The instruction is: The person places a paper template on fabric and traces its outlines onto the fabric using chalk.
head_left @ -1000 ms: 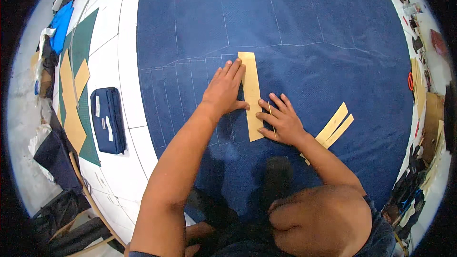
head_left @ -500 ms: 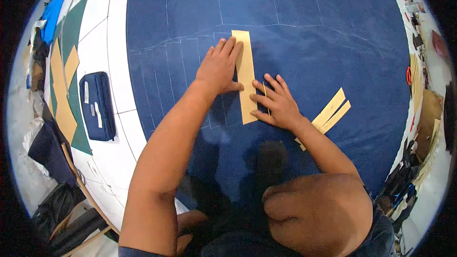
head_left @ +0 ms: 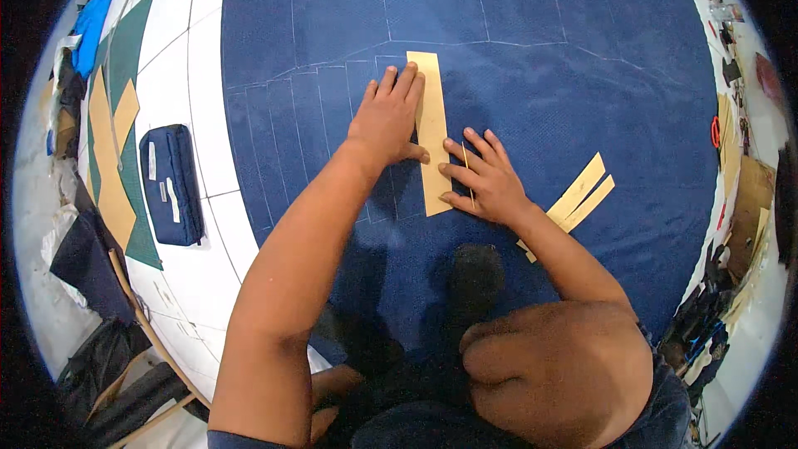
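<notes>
A long tan card strip lies upright in view on dark blue fabric marked with thin pale lines. My left hand rests flat with fingers stretched, its fingertips and thumb on the strip's left edge. At the strip's right edge, the fingertips of my right hand touch or nearly touch it. A thin yellowish stick is tucked among the right-hand fingers; its exact kind is too small to make out. Pale outlines of narrow upright panels run along the fabric left of the strip.
Narrower tan card strips lie right of my right forearm. On the white tiled floor at left are a dark blue zipped case, a green sheet and tan card pieces. Red-handled scissors and clutter line the right edge.
Both hands keep their places on the strip. The whole view has shifted very slightly; nothing is taken up or let go.
</notes>
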Demonstrator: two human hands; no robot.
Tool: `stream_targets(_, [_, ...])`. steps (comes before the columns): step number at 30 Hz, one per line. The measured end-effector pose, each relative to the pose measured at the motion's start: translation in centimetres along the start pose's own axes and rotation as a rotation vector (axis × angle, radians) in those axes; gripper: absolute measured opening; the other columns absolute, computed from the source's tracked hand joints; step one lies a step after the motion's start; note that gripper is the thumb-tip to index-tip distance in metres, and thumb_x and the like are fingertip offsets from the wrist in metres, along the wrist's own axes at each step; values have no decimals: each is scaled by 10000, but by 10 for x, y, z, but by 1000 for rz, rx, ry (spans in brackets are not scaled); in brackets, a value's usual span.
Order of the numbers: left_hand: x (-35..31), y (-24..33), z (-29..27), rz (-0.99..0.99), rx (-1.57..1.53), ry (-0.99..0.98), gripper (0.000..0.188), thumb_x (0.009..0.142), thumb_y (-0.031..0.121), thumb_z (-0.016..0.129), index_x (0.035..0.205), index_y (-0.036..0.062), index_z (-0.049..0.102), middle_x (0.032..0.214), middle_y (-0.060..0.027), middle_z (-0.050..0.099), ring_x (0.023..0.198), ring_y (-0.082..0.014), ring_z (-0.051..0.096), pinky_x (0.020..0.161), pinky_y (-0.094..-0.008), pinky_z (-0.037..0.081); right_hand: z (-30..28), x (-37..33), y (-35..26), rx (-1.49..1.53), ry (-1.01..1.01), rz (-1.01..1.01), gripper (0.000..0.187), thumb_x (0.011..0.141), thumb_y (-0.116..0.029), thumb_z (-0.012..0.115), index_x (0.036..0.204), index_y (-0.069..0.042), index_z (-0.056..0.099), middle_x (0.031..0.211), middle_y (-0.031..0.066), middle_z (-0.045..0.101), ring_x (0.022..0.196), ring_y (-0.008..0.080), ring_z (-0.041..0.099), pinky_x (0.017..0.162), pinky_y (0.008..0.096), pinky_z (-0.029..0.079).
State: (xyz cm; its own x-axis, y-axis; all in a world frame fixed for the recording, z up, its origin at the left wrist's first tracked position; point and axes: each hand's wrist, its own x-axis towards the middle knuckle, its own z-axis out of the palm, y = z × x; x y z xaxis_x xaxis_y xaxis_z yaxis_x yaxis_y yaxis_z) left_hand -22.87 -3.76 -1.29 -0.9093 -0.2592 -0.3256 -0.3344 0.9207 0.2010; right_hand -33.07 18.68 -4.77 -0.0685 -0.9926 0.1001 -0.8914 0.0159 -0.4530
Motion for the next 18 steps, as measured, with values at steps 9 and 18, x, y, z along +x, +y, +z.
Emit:
stream_targets(9, [-3,-3,0,2,-10,1,1356,551,605,889,1567,15,213,1643,-184,216,1491,-423,255,1193,-532,304,0,3,0,-15,-7,-9,490,841,-487,734,1221,-183,682,1473,73,523,1432,361,381,1187,580,248])
stream_targets(18, [-1,7,-8,-65,-5,-32,1313,526,553,930,1535,18,282,1606,-169,290,1478,-397,293,1190,-517,318,-27,29,19,458,71,366,321,934,-233,610,1214,-76,603,1294,175,589,1195,384,561,1051,502,415])
